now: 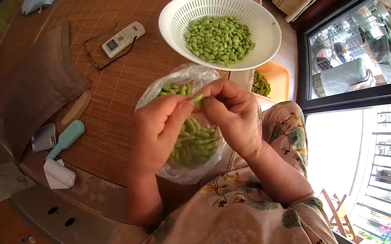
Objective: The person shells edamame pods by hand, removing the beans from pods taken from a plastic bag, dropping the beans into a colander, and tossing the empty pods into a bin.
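Observation:
Between my two hands is a green edamame pod [197,100], pinched by the fingertips of both. My left hand [161,119] grips its near end with thumb and forefinger. On the other side, my right hand [232,111] holds it with closed fingers that partly cover it. Right below them lies a clear plastic bag [152,89] full of edamame pods [197,145]. Just beyond the hands stands a white colander [173,19] with a heap of shelled green beans [221,39] in it.
An orange bin [279,79] with empty-looking pods stands low at the right. On the bamboo mat [118,94] lie a remote control [123,40], glasses [97,63], a teal-handled brush [67,138], a tissue roll [59,173] and brown cloth [40,82]. A glass door [360,112] is at right.

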The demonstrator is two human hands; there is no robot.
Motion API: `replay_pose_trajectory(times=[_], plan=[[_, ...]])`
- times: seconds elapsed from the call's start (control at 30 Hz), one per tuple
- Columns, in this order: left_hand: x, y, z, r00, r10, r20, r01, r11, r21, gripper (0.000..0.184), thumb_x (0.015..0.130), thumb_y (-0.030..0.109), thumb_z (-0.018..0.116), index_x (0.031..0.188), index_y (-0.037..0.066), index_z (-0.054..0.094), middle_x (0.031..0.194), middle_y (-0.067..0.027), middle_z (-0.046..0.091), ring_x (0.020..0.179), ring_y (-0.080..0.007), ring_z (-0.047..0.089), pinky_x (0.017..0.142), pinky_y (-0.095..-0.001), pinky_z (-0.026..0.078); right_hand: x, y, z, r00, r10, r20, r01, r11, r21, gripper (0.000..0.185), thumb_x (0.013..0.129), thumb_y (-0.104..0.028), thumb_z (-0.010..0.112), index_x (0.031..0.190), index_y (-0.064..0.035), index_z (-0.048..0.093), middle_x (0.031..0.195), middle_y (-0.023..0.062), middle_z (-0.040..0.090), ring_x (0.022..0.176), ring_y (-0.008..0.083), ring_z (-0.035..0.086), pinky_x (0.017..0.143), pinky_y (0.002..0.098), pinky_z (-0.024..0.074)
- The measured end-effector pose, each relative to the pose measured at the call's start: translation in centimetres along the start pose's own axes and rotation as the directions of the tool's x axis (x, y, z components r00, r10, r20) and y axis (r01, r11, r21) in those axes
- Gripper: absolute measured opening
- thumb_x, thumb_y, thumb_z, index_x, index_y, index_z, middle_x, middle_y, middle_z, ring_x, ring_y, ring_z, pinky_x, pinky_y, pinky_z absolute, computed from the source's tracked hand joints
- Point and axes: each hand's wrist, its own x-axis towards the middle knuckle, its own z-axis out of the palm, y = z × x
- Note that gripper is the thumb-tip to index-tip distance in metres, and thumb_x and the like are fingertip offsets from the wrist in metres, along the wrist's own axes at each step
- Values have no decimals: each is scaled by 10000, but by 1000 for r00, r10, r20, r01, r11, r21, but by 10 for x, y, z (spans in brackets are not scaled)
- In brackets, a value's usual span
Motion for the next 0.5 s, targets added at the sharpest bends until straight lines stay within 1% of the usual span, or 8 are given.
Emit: replay_pose_trajectory(times=[0.03, 0.07, 0.17, 0.23, 0.37, 0.43, 0.47, 0.5], plan=[[0, -2, -1, 998, -69, -1, 69, 996, -54, 166, 932, 121, 609, 960, -40, 643, 793, -122, 659, 690, -163, 610, 630, -296, 471, 0, -3, 2, 1000, 17, 5, -17, 999, 29, 92, 876, 20, 550, 932, 19, 623, 839, -9, 626, 743, 41, 541, 654, 194, 450], [0, -5, -1, 995, -100, 1, 99, 990, -102, 179, 947, 132, 594, 953, -38, 647, 768, -95, 654, 679, -114, 577, 614, -282, 459, 0, -1, 1, 999, 33, 18, -34, 998, 46, 83, 886, 7, 557, 937, 18, 621, 837, -11, 624, 747, 41, 543, 657, 194, 452], [2, -3, -2, 993, -121, 1, 121, 990, -69, 173, 948, 123, 588, 947, -39, 649, 729, -82, 630, 649, -94, 543, 588, -263, 440, 2, 8, -6, 994, 72, 77, -80, 990, 113, 72, 910, -35, 583, 953, 13, 615, 839, -15, 616, 762, 42, 549, 667, 194, 458], [2, -2, -2, 996, -84, -3, 83, 995, -59, 172, 947, 120, 584, 945, -40, 649, 706, -75, 617, 632, -87, 526, 574, -254, 429, 2, 8, -10, 987, 79, 141, -103, 980, 171, 88, 923, -71, 605, 964, 7, 612, 849, -16, 611, 773, 42, 554, 677, 193, 463], [4, 2, -1, 1000, -26, 16, 26, 999, -18, 185, 949, 123, 569, 939, -45, 647, 680, -65, 603, 620, -78, 512, 561, -247, 420, 6, 8, -5, 991, 31, 127, -45, 993, 110, 118, 909, -93, 655, 970, -1, 613, 859, -13, 609, 784, 47, 556, 679, 203, 472], [4, 5, -3, 992, -115, 47, 117, 992, -42, 201, 954, 131, 559, 929, -49, 644, 673, -55, 591, 626, -72, 503, 563, -245, 417, 7, 5, -4, 989, -2, 151, -17, 992, 128, 132, 896, -82, 674, 977, 1, 613, 872, -11, 611, 789, 50, 557, 678, 216, 481], [4, 5, -4, 985, -160, 63, 163, 985, -54, 209, 957, 135, 553, 924, -51, 642, 669, -50, 585, 629, -69, 498, 564, -244, 416, 6, 3, -3, 990, -4, 141, -5, 998, 61, 132, 886, -69, 680, 974, 4, 615, 870, -7, 615, 793, 53, 563, 678, 226, 486], [4, 5, -2, 986, -161, 43, 164, 983, -86, 235, 966, 161, 540, 891, -43, 630, 650, -16, 522, 608, -59, 446, 542, -245, 365, 4, 1, -2, 991, -7, 131, 8, 1000, -6, 134, 876, -56, 686, 972, 6, 617, 868, -3, 619, 796, 57, 569, 678, 235, 491]])
